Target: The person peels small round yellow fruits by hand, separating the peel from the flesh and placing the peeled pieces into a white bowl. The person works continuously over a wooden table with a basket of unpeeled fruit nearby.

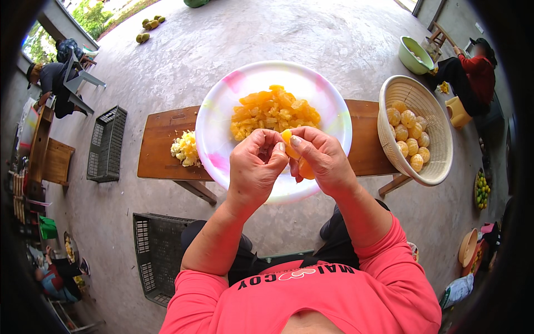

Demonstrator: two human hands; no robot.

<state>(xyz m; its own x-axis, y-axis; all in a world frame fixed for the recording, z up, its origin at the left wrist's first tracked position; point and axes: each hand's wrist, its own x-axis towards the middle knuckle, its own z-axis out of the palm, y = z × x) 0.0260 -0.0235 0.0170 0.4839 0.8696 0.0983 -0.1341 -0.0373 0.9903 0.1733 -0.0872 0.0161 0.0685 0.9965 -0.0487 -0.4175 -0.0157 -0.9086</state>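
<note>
Both hands meet over the near half of a round, pale plastic tray (217, 125) with pink and yellow patches. My right hand (323, 160) is closed round orange citrus segments (306, 168), partly hidden by its fingers. Between the fingertips of both hands is one citrus segment (286, 135). My left hand (258, 165) pinches at that segment with thumb and forefinger; what lies inside its curled fingers is hidden. Beyond the hands, a heap of peeled citrus pulp (275, 110) lies on the tray. Left of the tray, a small pile of pale membrane scraps (186, 149) sits on the wooden bench (158, 137).
A cream plastic basket (442, 137) of peeled citrus fruits (408, 119) stands at the bench's right end. Dark plastic crates (106, 144) lie on the floor at left and near left (160, 254). A green basin (411, 60) and a seated person (475, 75) are at upper right.
</note>
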